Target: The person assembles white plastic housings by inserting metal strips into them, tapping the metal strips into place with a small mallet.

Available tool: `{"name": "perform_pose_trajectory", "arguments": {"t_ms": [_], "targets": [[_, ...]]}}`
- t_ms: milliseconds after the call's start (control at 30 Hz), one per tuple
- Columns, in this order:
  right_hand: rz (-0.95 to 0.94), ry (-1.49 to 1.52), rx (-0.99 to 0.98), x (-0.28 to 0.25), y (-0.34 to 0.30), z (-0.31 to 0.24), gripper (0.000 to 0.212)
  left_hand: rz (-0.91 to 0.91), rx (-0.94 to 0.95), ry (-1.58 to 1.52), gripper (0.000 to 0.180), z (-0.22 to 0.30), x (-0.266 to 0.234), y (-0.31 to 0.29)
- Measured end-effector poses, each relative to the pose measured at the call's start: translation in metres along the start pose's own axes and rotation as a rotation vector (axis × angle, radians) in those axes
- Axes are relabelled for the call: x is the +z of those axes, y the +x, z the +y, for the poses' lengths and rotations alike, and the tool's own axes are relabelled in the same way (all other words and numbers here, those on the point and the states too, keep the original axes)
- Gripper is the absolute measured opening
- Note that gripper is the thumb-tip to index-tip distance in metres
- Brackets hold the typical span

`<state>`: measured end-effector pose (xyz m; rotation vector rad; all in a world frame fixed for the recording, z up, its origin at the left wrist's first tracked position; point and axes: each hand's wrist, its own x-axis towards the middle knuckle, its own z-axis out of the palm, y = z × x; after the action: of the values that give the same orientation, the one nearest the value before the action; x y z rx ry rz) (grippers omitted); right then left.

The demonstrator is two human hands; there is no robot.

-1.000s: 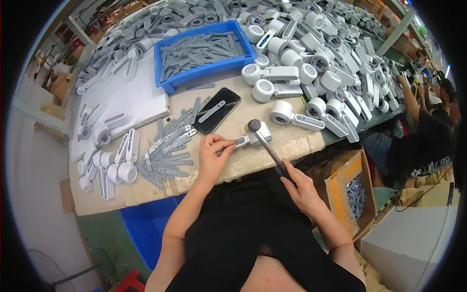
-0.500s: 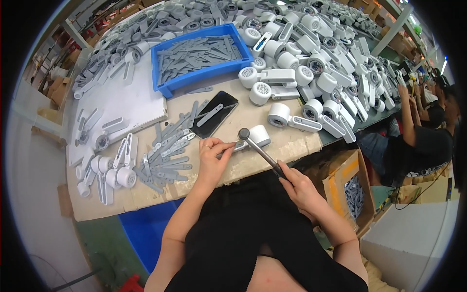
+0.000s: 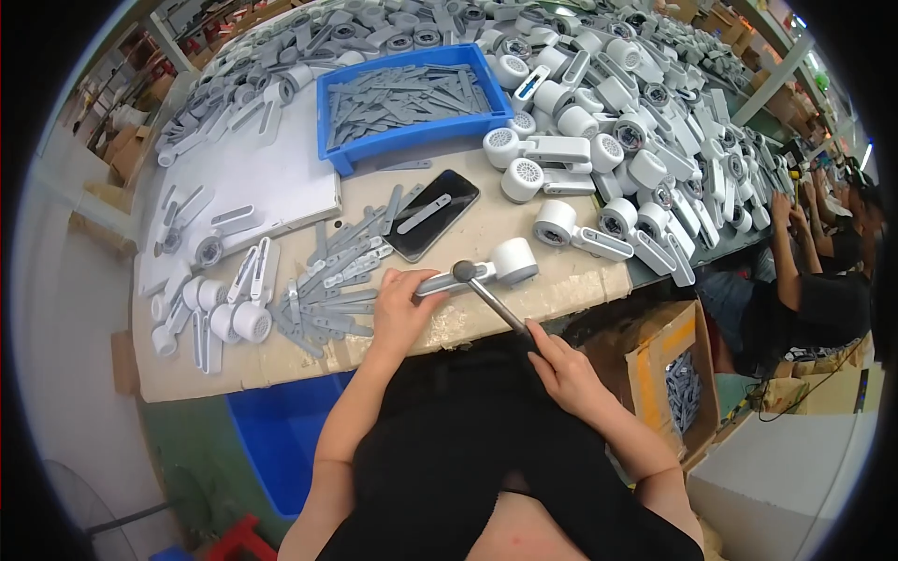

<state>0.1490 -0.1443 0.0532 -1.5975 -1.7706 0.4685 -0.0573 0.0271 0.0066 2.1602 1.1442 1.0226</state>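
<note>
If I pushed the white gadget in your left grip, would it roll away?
The white gadget might rock on its round head, but its long handle would probably stop it rolling far. It seems stiff, too: that handle looks straight.

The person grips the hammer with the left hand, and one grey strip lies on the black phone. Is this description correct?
Not quite: the head view shows the hammer in the right hand; the left hand holds the white device by its handle. One grey strip does lie on the black phone.
</note>
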Motion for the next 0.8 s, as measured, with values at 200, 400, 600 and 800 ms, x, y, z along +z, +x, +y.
{"name": "perform_pose_trajectory", "arguments": {"t_ms": [200, 400, 600, 800], "targets": [[0.011, 0.002, -0.005, 0.003, -0.006, -0.006, 0.049, -0.029, -0.068, -0.189, 0.029, 0.001, 0.007, -0.005], [-0.075, -0.017, -0.009, 0.006, 0.002, -0.009, 0.05, -0.038, -0.122, -0.232, 0.027, 0.0, 0.009, -0.006], [-0.11, -0.031, -0.021, 0.001, 0.019, -0.012, 0.052, -0.036, -0.249, -0.288, 0.029, -0.009, 0.012, -0.004], [-0.156, -0.042, -0.007, 0.014, 0.017, -0.006, 0.053, -0.009, -0.301, -0.375, 0.028, -0.019, 0.018, -0.002]]}}
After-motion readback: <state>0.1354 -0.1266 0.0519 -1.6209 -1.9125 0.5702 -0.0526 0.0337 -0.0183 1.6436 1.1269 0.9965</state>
